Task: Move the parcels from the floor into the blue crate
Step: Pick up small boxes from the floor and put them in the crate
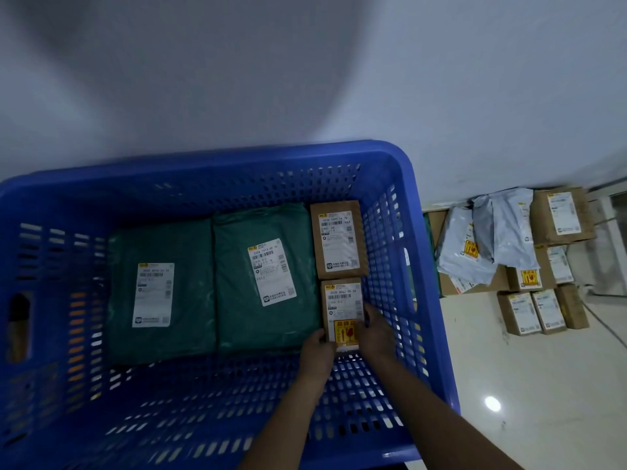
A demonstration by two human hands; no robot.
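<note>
Both hands [346, 344] on small box [342, 307]

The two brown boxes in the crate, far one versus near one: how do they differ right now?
The far brown box lies untouched against the blue crate wall; the near brown box is gripped by the left hand and right hand. The near brown box carries a yellow-and-red sticker; the far brown box shows only its white label. Both are brown cardboard, label up, lined up along the crate's right side beside the green bags.
</note>
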